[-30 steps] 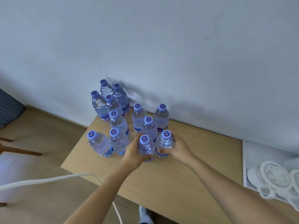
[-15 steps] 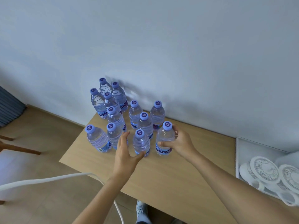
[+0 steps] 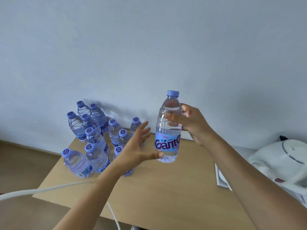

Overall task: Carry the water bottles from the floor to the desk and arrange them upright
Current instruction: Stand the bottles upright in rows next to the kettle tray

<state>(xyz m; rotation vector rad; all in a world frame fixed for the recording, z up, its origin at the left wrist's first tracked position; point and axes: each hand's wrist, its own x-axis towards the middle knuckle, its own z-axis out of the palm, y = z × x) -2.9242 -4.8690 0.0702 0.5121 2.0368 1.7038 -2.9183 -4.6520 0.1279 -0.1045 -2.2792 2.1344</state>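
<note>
While the right hand grips a lifted water bottle, the left hand is spread, thumb at its base; probably needs setting upright at the cluster's 3 o'clock.

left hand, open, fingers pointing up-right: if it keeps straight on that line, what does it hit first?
Probably the lifted bottle that the right hand holds: the left hand has its thumb at that bottle's base already. Depth is unclear; the fingers might pass behind it towards the wall.

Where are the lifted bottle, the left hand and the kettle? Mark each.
lifted bottle [image 3: 167,143], head view, on its blue label.
left hand [image 3: 135,151], head view, on the palm.
kettle [image 3: 280,155], head view, on its white body.
</note>
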